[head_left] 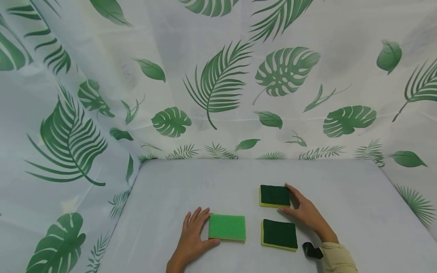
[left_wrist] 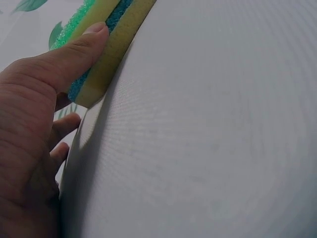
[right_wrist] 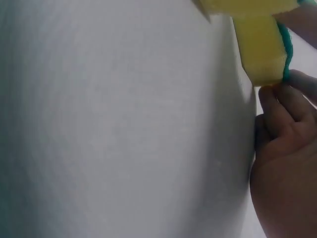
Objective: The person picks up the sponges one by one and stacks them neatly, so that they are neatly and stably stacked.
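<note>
In the head view my left hand [head_left: 195,238] grips a light green sponge [head_left: 227,227] by its left end, thumb on the near edge, fingers at the far corner. The left wrist view shows this sponge [left_wrist: 96,17] stacked on a blue-and-yellow sponge [left_wrist: 119,39], with the thumb against their sides. My right hand [head_left: 307,212] spans the right end of the farther dark green and yellow sponge [head_left: 274,195], thumb at the near corner, index finger at the far one. Nearer lies another dark green sponge [head_left: 279,234], apart from it.
All of the sponges are on a white tabletop [head_left: 164,189]. Leaf-printed sheeting [head_left: 232,30] rises behind the table and along both sides. A small black object [head_left: 312,251] sits beside the right sleeve [head_left: 338,258].
</note>
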{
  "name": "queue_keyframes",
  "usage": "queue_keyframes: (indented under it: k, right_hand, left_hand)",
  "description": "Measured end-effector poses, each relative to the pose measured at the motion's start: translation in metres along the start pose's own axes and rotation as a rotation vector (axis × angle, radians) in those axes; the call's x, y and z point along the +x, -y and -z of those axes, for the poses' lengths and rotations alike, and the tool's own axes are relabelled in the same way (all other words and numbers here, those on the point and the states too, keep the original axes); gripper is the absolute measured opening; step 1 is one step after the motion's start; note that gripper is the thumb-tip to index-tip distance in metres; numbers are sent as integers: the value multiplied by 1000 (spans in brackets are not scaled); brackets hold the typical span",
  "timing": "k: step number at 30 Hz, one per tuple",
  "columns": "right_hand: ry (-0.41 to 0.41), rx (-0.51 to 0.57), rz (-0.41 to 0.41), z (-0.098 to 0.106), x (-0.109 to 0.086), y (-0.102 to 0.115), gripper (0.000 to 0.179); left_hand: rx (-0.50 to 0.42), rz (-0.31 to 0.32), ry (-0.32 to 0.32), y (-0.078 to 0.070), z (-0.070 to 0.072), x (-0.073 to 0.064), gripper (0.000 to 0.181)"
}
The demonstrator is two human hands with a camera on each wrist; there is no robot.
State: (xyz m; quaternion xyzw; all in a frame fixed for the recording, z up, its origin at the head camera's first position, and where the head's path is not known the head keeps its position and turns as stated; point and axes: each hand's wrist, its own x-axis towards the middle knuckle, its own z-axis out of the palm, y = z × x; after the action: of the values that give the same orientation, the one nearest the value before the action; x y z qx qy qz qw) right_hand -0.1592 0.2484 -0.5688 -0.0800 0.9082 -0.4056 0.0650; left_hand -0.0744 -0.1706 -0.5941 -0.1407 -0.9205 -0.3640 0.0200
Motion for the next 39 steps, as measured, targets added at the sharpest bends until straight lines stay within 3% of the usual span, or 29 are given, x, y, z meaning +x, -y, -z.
queue_keyframes:
  k: [9,26,39]
  right_hand:
    - [-36,-13,-8,1,-2,0,92]
    - [-83,40,50,3,-1,4,87]
    - [-65,113,70,2,-2,10,87]
  left_hand:
    - [2,-21,-19,2,-4,-1,83]
    - [-10,8,8,-1,0,-1,85]
    - [-19,-5,-2,1,-1,-1,83]
